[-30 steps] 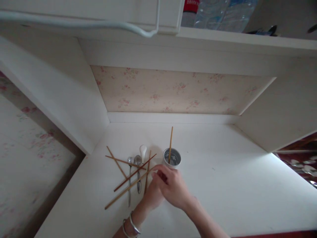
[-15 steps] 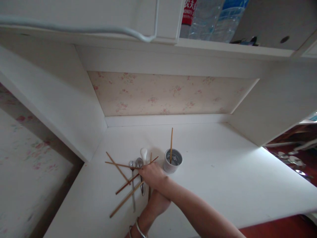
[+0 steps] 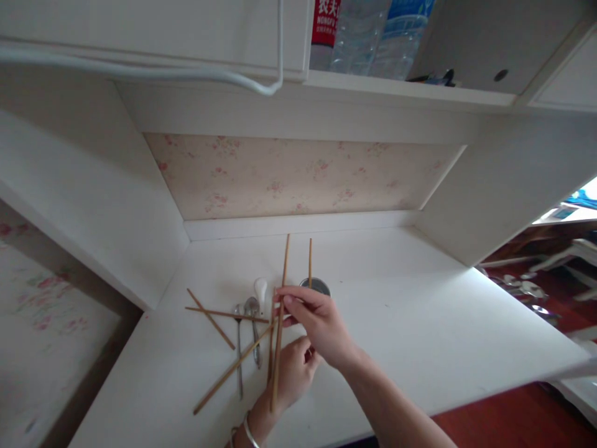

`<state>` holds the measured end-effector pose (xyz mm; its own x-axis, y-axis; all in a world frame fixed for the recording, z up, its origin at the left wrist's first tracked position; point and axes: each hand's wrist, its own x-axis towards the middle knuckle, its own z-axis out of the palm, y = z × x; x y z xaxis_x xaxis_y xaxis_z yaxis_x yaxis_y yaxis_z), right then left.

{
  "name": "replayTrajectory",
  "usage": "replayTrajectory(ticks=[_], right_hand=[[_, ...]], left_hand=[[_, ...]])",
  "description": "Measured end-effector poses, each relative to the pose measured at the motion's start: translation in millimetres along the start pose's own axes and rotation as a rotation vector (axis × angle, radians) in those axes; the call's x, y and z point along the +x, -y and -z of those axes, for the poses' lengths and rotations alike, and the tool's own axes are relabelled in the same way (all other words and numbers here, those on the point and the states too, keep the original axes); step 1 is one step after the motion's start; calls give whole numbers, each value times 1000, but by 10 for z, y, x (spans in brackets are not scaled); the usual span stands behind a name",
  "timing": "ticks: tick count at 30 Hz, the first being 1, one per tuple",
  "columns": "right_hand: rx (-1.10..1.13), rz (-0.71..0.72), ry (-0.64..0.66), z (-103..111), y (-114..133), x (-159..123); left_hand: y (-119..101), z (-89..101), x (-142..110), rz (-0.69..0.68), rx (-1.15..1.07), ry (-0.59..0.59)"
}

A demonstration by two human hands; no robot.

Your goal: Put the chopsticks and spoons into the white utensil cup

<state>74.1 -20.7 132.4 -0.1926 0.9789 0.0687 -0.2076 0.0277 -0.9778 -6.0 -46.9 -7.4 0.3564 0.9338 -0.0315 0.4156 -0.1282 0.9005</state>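
My right hand [image 3: 321,326] is closed in a pinch round a wooden chopstick [image 3: 285,264], held nearly upright. Below it, my left hand [image 3: 296,370], with bracelets at the wrist, is loosely curled near the table; nothing shows in its fingers. Just behind the right hand stands a grey metal cup [image 3: 321,284], mostly covered, with one chopstick [image 3: 310,258] upright in it. To the left lie several loose chopsticks [image 3: 219,382], two metal spoons [image 3: 252,306] and a white spoon [image 3: 260,288]. Another chopstick [image 3: 270,348] lies beside the held one, partly hidden.
The white tabletop [image 3: 410,311] runs between a left side panel [image 3: 125,205] and a right side panel [image 3: 508,186]. Overhead, a shelf [image 3: 420,93] holds plastic bottles [image 3: 361,37], and a white cable [image 3: 186,71] hangs along the cabinet's lower edge.
My right hand has taken up a chopstick from the pile and raised it upright, shifting right in front of the cup. The left hand stays low. The view has turned slightly right.
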Motion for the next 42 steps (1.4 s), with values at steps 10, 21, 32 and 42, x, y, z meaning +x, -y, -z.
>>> replayTrajectory(ticks=[10, 21, 32, 42], right_hand=[[-119, 246, -389, 893, 103, 447], [-459, 180, -360, 1175, -376, 658], [-549, 149, -289, 1126, -649, 569], [-572, 136, -292, 1138, -741, 575]], left_hand=[[-167, 40, 28, -27, 59, 3], [-186, 22, 29, 24, 67, -33], [-169, 12, 20, 11, 94, -37], [-166, 21, 24, 3, 93, -34]])
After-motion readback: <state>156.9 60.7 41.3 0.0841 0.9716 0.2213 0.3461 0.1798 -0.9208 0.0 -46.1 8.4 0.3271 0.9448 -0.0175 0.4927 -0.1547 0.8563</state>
